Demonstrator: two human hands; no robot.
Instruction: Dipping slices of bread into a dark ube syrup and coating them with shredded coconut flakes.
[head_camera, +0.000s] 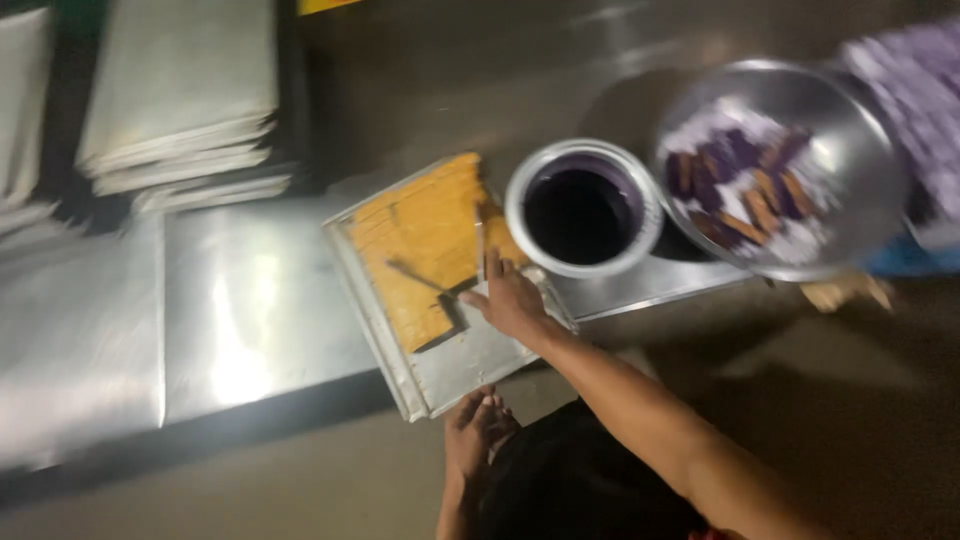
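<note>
A flat metal tray (470, 365) lies on a steel counter and holds an orange slab (425, 240) scored into thin bars, with a gap cut out at its near right. My right hand (512, 298) rests on the tray at the slab's right edge, fingers pointing away. A thin pale strip (480, 235) rises from the fingertips; blur hides whether I grip it. My left hand (478, 425) hovers by the tray's near edge, its fingers bunched together with nothing visible in them.
A round metal pot (530, 180) of dark purple liquid stands just right of the tray. Further right is a wide metal bowl (860, 150) with purple-coated bars. Stacks of flat trays (180, 90) sit at the back left. The steel counter (240, 310) stretches left.
</note>
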